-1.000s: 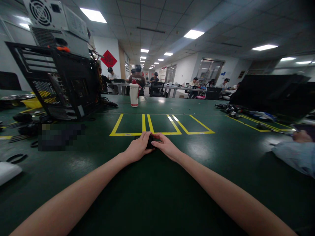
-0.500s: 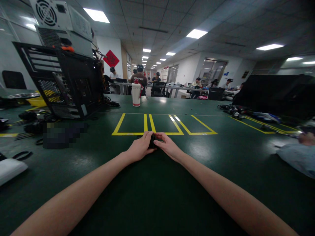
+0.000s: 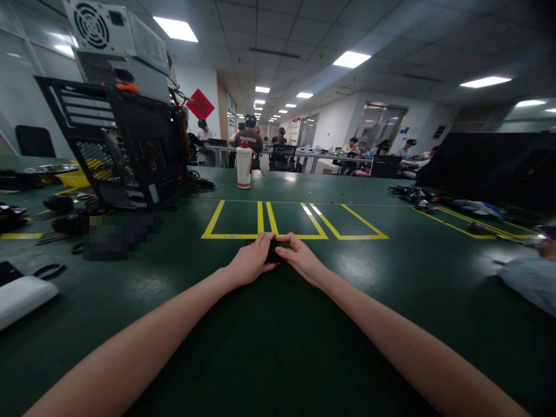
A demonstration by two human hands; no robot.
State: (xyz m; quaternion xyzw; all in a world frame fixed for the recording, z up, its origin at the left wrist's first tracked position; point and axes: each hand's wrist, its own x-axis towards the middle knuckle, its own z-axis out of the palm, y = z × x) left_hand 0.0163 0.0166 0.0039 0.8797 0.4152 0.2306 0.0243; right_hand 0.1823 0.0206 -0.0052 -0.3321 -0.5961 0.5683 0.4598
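Note:
Between my two hands, low over the green table (image 3: 278,336), is a small black object (image 3: 272,250); most of it is covered by fingers and its kind cannot be made out. My left hand (image 3: 252,259) wraps it from the left, with the thumb at its near side. From the right, my right hand (image 3: 301,258) pinches its edge with thumb and fingertips. Just beyond the hands are yellow tape outlines (image 3: 286,237) on the tabletop.
A white cup with a red top (image 3: 244,168) stands farther back. To the left rises a black computer case (image 3: 130,156) with power supplies (image 3: 117,35) stacked on it. Cables (image 3: 399,190) and another person's sleeve (image 3: 530,278) are at the right. People sit at far desks.
The whole view has shifted slightly, so everything sits a little more to the right. Both hands keep nearly the same hold on the small black object.

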